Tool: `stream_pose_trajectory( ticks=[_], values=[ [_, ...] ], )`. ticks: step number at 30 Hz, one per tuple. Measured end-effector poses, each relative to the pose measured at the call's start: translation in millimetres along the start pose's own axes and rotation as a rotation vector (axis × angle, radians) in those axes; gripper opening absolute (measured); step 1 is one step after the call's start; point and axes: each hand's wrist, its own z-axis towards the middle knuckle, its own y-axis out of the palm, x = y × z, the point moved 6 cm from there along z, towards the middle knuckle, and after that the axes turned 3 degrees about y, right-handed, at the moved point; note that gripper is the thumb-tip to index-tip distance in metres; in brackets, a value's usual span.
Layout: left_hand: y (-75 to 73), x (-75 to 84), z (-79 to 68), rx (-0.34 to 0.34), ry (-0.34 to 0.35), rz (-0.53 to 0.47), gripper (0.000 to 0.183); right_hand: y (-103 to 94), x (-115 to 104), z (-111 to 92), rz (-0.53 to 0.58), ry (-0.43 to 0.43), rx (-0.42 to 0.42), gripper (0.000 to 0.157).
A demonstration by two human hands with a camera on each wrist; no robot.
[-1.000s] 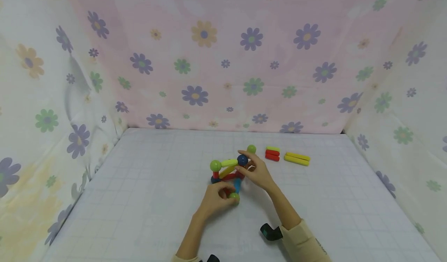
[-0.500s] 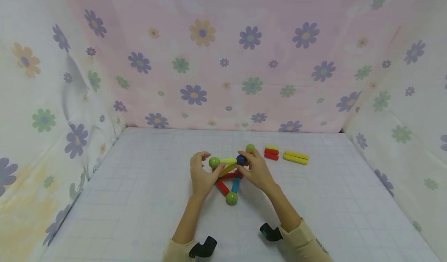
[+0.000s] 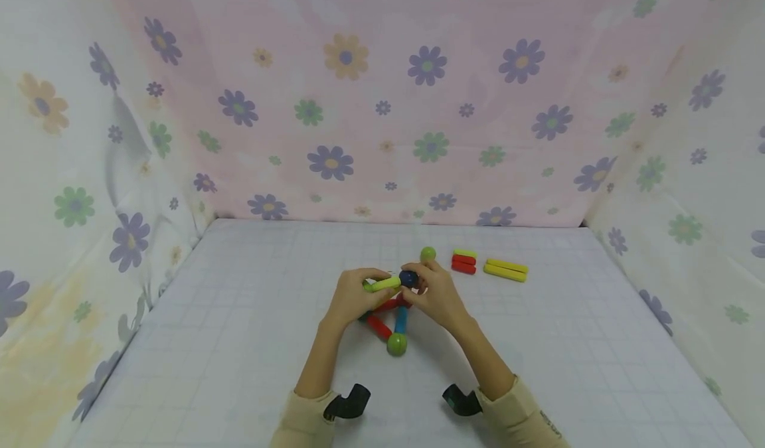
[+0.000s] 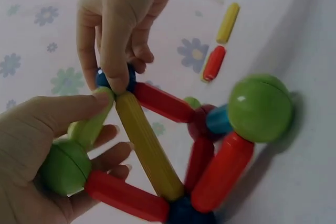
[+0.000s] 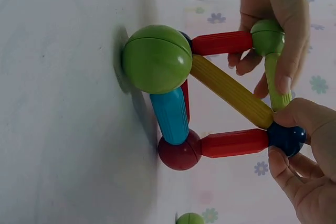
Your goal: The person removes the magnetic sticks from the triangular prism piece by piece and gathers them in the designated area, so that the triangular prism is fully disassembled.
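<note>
A frame of coloured toy building rods and balls stands between both hands on the table. My left hand (image 3: 352, 295) pinches a short lime-green rod (image 4: 86, 129) between thumb and fingers, beside an upper green ball (image 4: 65, 167). My right hand (image 3: 439, 295) grips the dark blue ball (image 5: 286, 139) at the other upper corner. A long yellow rod (image 5: 231, 90) slants down from that ball, and a red rod (image 5: 234, 143) runs from it to a dark red ball (image 5: 180, 149). Near the front, a larger-looking green ball (image 3: 397, 344) joins a blue rod (image 3: 401, 320) and a red rod (image 3: 379, 327).
Behind the right hand lies a loose green ball (image 3: 427, 254). To its right are short red rods (image 3: 463, 263), a lime-green rod (image 3: 465, 253) and two longer yellow rods (image 3: 505, 270). Flowered cloth (image 3: 382, 136) encloses the white table (image 3: 269, 262) at back and sides.
My left hand has left the front green ball and moved up to the lime-green rod, which it now pinches. My right hand, still on the dark blue ball, has shifted slightly left.
</note>
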Motion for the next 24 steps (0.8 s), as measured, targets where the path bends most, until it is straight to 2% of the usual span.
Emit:
stream_pose_trajectory(
  ticks=[4, 7, 12, 24],
  values=[
    [1.5, 5.7, 5.4, -0.109, -0.033, 0.094, 0.024, 2.7, -2, 0, 0.017, -0.007, -0.015, 0.032],
    [2.4, 9.3, 8.5, -0.15, -0.038, 0.151, 0.024, 3.9, -2, -1, 0.028, -0.007, -0.016, 0.032],
    [2.6, 10.8, 10.3, -0.171, -0.051, 0.171, 0.023, 4.5, 1, -1, 0.074, -0.003, -0.015, 0.031],
    [3.8, 9.1, 9.9, -0.195, -0.059, 0.137, 0.025, 6.1, 8, 1, 0.2, 0.095, -0.073, 0.029]
  ],
)
